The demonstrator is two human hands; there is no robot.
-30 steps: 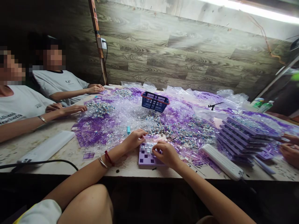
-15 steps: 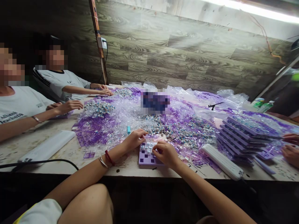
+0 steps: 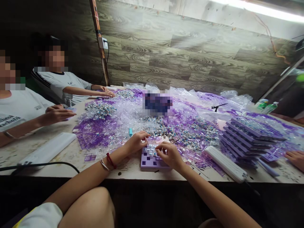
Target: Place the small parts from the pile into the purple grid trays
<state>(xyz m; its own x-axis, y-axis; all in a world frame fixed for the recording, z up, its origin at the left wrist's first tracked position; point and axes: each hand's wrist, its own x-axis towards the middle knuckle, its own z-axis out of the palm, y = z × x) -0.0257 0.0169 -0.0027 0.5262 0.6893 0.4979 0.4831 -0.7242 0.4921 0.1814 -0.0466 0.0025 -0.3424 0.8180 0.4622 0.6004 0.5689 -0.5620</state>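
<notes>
"Starting nearest, how far is the tray (image 3: 149,166)?"

"Part filled, I'd judge. It lies flat on the tabletop (image 3: 133,173), between the two hands. Clear pieces (image 3: 151,148) crowd its far part; at least three dark squares sit open along the near part. The right hand (image 3: 171,156) covers some, so I can't give a full count."

"And the fingers?"

"The right hand's are bent, tips close together over the clear pieces. The left hand (image 3: 136,143) has its fingers curved at the far left corner. I can't tell whether either pinches anything."

"Count the rest, going outward."

"Two long white strips (image 3: 225,164), one each side. One co-worker's hand (image 3: 295,159) at the right edge. One stack (image 3: 242,136), several trays high; its layers blur together. One turquoise block (image 3: 130,132). Loose small parts (image 3: 156,126) in several heaps, too many to count."

"Farther off?"

"Two people sit at the left, the nearer one's hands (image 3: 55,114) raised by a heap. Two bottles (image 3: 270,108) stand far right, and one dark blue thing (image 3: 157,104) is blurred out."
</notes>
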